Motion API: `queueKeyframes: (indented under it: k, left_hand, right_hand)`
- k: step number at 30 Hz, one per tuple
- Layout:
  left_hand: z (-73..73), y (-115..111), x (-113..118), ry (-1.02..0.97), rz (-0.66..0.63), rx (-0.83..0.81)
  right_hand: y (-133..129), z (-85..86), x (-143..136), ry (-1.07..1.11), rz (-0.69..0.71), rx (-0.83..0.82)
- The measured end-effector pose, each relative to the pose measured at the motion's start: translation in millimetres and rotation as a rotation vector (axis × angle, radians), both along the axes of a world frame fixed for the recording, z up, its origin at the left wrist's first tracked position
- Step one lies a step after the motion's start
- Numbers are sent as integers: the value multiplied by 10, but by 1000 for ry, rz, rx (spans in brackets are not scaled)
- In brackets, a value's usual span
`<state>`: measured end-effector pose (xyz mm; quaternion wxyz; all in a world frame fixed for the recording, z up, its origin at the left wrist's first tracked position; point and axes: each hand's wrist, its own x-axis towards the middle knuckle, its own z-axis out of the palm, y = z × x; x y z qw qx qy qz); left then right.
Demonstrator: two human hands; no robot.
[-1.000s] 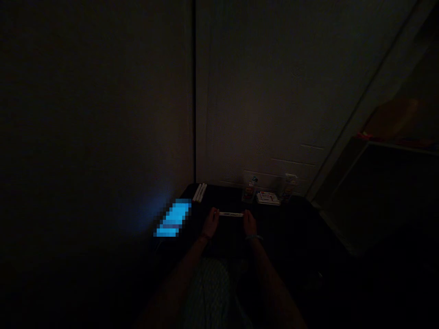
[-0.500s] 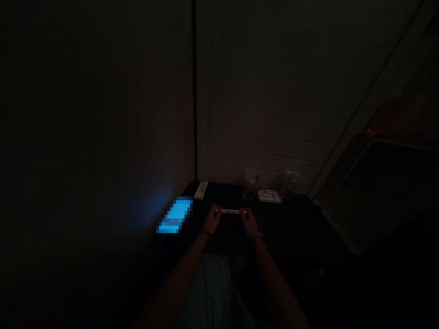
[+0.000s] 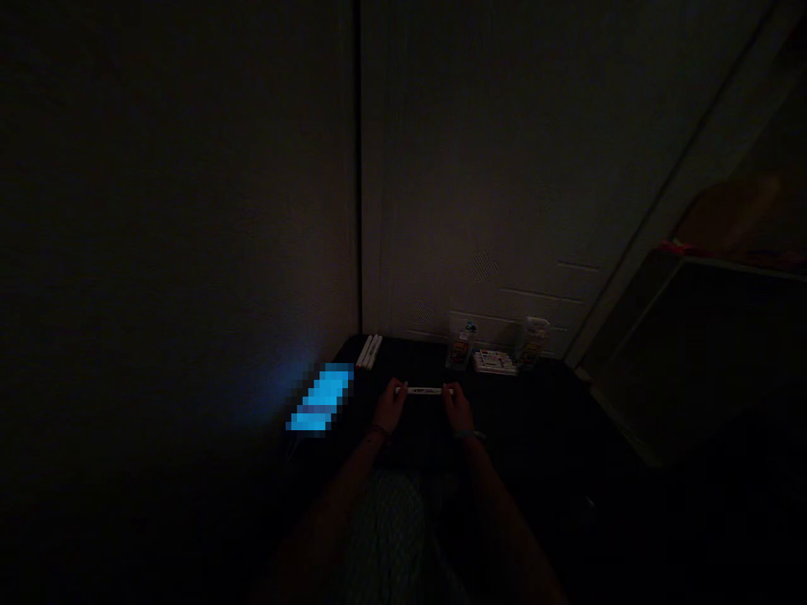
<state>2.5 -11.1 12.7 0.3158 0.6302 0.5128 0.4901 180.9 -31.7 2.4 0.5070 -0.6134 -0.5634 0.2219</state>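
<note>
Head view, very dim: a slim white marker [image 3: 424, 391] with a band of dark print along its barrel, held level and crosswise above the dark bench [image 3: 542, 403], roughly midway between near and far edge. Looked pale against the black surface, both ends hidden under fingertips, cap not made out in the gloom. Left hand [image 3: 389, 410] closed on the marker's left end, fingers [image 3: 397, 391] pinched together around it; right hand [image 3: 459, 409] likewise closed on the right end, fingers [image 3: 447, 390] pressed onto the barrel with no gap visible. A dark band seen at the left wrist, a lighter one at the right. Both forearms reached forward from the bottom of the frame over a pale patterned lap. Left of the hands, lying on the bench, a glowing blue screen [image 3: 320, 397], blurred into blocks, near the left hand but apart from it. Beyond, close to the wall, two more white markers [image 3: 369, 352] side by side, touching or nearly so. Farther right along the wall, a small bottle [image 3: 461, 349], a flat printed packet [image 3: 494, 362] and a second small container [image 3: 533, 343], all well apart from the hands; labels too dark to read. A dark boxy shape [image 3: 706, 353] to the right of the bench.
</note>
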Motion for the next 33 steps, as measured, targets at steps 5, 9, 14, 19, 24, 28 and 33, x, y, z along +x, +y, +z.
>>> queueKeyframes:
  k: [5,9,14,19,24,28,33]
  left_hand:
    - [34,-22,2,-1,18,1]
    - [46,-19,4,-4,21,-13]
    - [10,10,-10,-15,11,26]
    - [2,4,-14,-30,-19,-31]
    - [-5,6,-1,-2,-9,-40]
    - [-47,34,-2,5,1,38]
    - [-85,74,-5,17,52,61]
  right_hand:
    - [15,-4,6,21,12,-3]
    - [20,-10,4,-9,-2,6]
    - [28,-21,5,-2,1,3]
    - [21,-2,3,13,3,3]
    - [1,25,-5,15,15,31]
    - [11,9,-1,10,15,16]
    - [31,-19,23,21,3,13]
